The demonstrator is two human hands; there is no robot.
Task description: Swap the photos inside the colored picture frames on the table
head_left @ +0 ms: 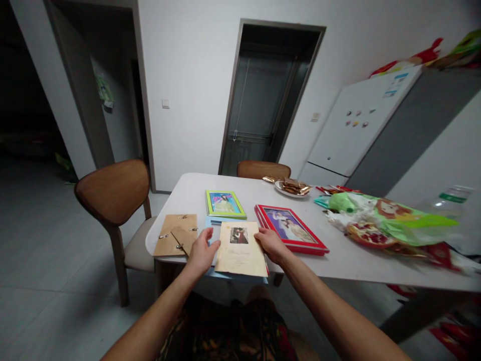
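A cream sheet [240,258] with a small printed picture near its top lies in front of me, over a light blue flat piece that looks like a picture frame [240,277]. My right hand [271,244] pinches the sheet's right edge. Beside its left edge is my left hand [203,250], thumb and fingers apart, holding nothing. A brown frame backing board [169,235] with metal clips and a stand leg lies left of that hand. Behind the sheet is a green picture frame [225,204]; right of it, stacked red picture frames [291,228].
The white table [188,193] also bears a plate of wrapped snacks [292,189], an opened pomegranate [370,235], a green plastic bag [406,220] and a clear bottle [449,203]. Wooden chairs stand at the left [116,193] and far side [263,169].
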